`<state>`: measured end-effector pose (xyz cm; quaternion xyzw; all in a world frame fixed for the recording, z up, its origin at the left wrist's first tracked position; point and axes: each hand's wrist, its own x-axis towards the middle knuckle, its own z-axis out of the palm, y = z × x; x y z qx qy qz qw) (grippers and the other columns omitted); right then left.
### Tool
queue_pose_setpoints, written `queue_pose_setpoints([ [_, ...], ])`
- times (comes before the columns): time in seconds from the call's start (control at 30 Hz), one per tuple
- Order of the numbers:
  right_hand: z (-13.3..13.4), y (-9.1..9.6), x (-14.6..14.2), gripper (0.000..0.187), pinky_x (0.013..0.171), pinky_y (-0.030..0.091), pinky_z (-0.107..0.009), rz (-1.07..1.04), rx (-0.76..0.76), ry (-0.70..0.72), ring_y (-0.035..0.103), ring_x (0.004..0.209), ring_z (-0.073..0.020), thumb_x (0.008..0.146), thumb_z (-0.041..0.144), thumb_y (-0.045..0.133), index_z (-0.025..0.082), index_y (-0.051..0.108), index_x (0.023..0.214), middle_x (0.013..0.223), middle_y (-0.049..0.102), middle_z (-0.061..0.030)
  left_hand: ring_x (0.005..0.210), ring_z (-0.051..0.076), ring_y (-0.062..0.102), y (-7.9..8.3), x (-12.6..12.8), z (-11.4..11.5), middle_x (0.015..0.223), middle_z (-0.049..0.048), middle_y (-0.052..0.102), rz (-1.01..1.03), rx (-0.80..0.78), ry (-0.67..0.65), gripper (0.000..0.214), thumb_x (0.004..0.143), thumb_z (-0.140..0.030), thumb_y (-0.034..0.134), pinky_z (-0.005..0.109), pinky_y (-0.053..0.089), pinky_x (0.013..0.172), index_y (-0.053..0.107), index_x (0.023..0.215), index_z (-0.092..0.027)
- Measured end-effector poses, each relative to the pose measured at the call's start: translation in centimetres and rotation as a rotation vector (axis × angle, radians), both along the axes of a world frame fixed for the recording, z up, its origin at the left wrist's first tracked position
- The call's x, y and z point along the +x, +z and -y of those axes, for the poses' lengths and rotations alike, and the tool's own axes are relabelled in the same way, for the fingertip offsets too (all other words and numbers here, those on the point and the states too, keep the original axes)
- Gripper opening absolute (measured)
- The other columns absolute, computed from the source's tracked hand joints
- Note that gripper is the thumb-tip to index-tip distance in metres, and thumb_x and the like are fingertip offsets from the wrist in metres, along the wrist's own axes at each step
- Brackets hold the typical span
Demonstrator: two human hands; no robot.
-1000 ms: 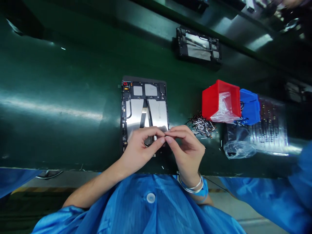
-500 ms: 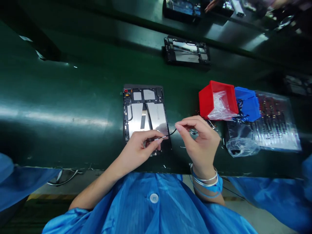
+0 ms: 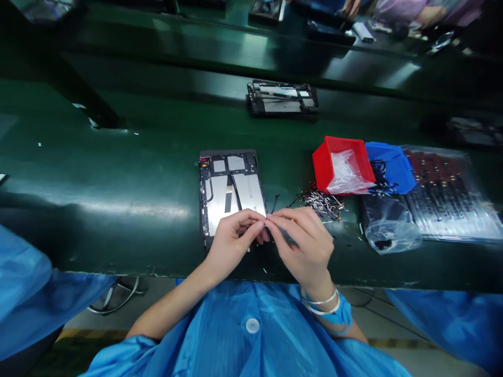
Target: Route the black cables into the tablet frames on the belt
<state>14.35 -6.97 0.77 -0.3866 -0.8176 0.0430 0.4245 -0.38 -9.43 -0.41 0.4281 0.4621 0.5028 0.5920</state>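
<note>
Beneath everything runs the dark green, glossy workbench, and below its near edge my shiny blue cloth coat fills the foreground. To my right on the bench, the clear plastic pack with rows of dark parts lies flat. In front of me is the opened black rectangular tablet with silver metal panels, its lower part covered by my left hand. Farther back sits the black and silver opened device. My right hand is just off the tablet's right edge. Beyond it stand the red plastic bin, holding clear plastic bags, and, beside that, the blue plastic bin with black strands inside. The loose heap of small black and silver pieces lies before the red one. Both my hands are pinched, thumb to forefinger, tips meeting around the thin black strand; one end shows past my right fingertips, the rest hidden.
</note>
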Motion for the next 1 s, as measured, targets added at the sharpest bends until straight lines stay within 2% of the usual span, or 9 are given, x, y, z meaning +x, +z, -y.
queue_pose_setpoints([
  [0.27, -1.4, 0.7, 1.2, 0.010, 0.064, 0.053, -0.029, 0.024, 0.049, 0.059, 0.063, 0.068, -0.0152, 0.081, 0.008, 0.063, 0.018, 0.066, 0.081, 0.073, 0.071, -0.0042, 0.062, 0.014, 0.066, -0.3, 0.5, 0.0, 0.077, 0.0065, 0.072, 0.061, -0.031, -0.049, 0.020, 0.085, -0.028, 0.061, 0.021, 0.047, 0.048, 0.066, 0.097, -0.013],
  [0.33, -3.2, 0.6, 2.8, 0.010, 0.062, 0.051, -0.029, 0.034, 0.118, -0.105, 0.062, 0.063, -0.0144, 0.083, 0.011, 0.061, 0.019, 0.066, 0.079, 0.070, 0.071, -0.0024, 0.066, 0.016, 0.069, -0.4, 0.3, -0.3, 0.082, 0.0093, 0.074, 0.103, -0.067, -0.042, 0.023, 0.085, -0.029, 0.061, 0.021, 0.049, 0.050, 0.064, 0.101, -0.013],
  [0.43, -6.6, -0.1, 5.9, 0.016, 0.058, 0.049, -0.032, 0.044, 0.111, -0.550, 0.061, 0.056, -0.0171, 0.086, 0.018, 0.056, 0.018, 0.070, 0.079, 0.064, 0.070, -0.0038, 0.070, 0.018, 0.071, -0.4, 0.0, -0.8, 0.085, 0.0105, 0.074, 0.135, -0.063, 0.023, 0.031, 0.085, -0.031, 0.063, 0.022, 0.052, 0.053, 0.057, 0.110, -0.013],
  [0.5, -7.9, -0.5, 7.0, 0.018, 0.058, 0.050, -0.035, 0.162, 0.023, -0.650, 0.065, 0.062, -0.0220, 0.085, 0.019, 0.054, 0.016, 0.072, 0.083, 0.070, 0.072, -0.0081, 0.071, 0.018, 0.071, -0.4, -0.1, -1.0, 0.085, 0.0100, 0.074, 0.141, -0.032, 0.054, 0.034, 0.085, -0.030, 0.064, 0.022, 0.052, 0.054, 0.054, 0.113, -0.013],
  [0.57, -7.5, -0.6, 6.6, 0.014, 0.065, 0.053, -0.036, 0.203, 0.052, -0.523, 0.068, 0.072, -0.0228, 0.084, 0.020, 0.058, 0.016, 0.072, 0.085, 0.083, 0.075, -0.0093, 0.073, 0.017, 0.071, -0.3, 0.0, -1.1, 0.087, 0.0099, 0.074, 0.132, -0.014, 0.057, 0.034, 0.086, -0.029, 0.062, 0.022, 0.053, 0.056, 0.052, 0.115, -0.013],
  [0.67, -4.4, -0.2, 3.7, 0.010, 0.072, 0.055, -0.032, 0.087, 0.103, -0.079, 0.068, 0.077, -0.0173, 0.086, 0.014, 0.060, 0.018, 0.069, 0.084, 0.082, 0.075, -0.0052, 0.075, 0.015, 0.069, -0.2, 0.3, -0.9, 0.090, 0.0088, 0.073, 0.086, 0.009, 0.030, 0.032, 0.089, -0.027, 0.058, 0.022, 0.053, 0.060, 0.051, 0.118, -0.015],
  [0.73, -2.5, 0.0, 1.7, 0.008, 0.068, 0.055, -0.030, 0.079, 0.058, 0.083, 0.065, 0.076, -0.0163, 0.085, 0.012, 0.062, 0.017, 0.068, 0.085, 0.083, 0.074, -0.0056, 0.070, 0.013, 0.066, -0.1, 0.4, -0.8, 0.093, 0.0073, 0.072, 0.016, 0.030, 0.016, 0.031, 0.091, -0.026, 0.055, 0.022, 0.053, 0.063, 0.052, 0.120, -0.016],
  [0.8, -1.4, 0.1, 0.6, 0.008, 0.063, 0.054, -0.029, 0.094, 0.049, 0.113, 0.063, 0.075, -0.0166, 0.085, 0.012, 0.062, 0.016, 0.067, 0.084, 0.083, 0.074, -0.0068, 0.066, 0.011, 0.062, -0.2, 0.4, -0.6, 0.095, 0.0063, 0.071, -0.090, 0.060, -0.002, 0.031, 0.092, -0.023, 0.052, 0.023, 0.053, 0.066, 0.052, 0.122, -0.018],
  [1.0, -1.0, -0.1, 0.1, 0.015, 0.057, 0.047, -0.029, 0.227, 0.068, 0.023, 0.058, 0.069, -0.0164, 0.087, 0.011, 0.055, 0.015, 0.064, 0.075, 0.075, 0.070, -0.0064, 0.066, 0.012, 0.058, -0.4, 0.7, -0.6, 0.084, 0.0034, 0.066, -0.384, 0.199, -0.084, 0.040, 0.092, -0.012, 0.041, 0.024, 0.048, 0.065, 0.044, 0.132, -0.017],
])
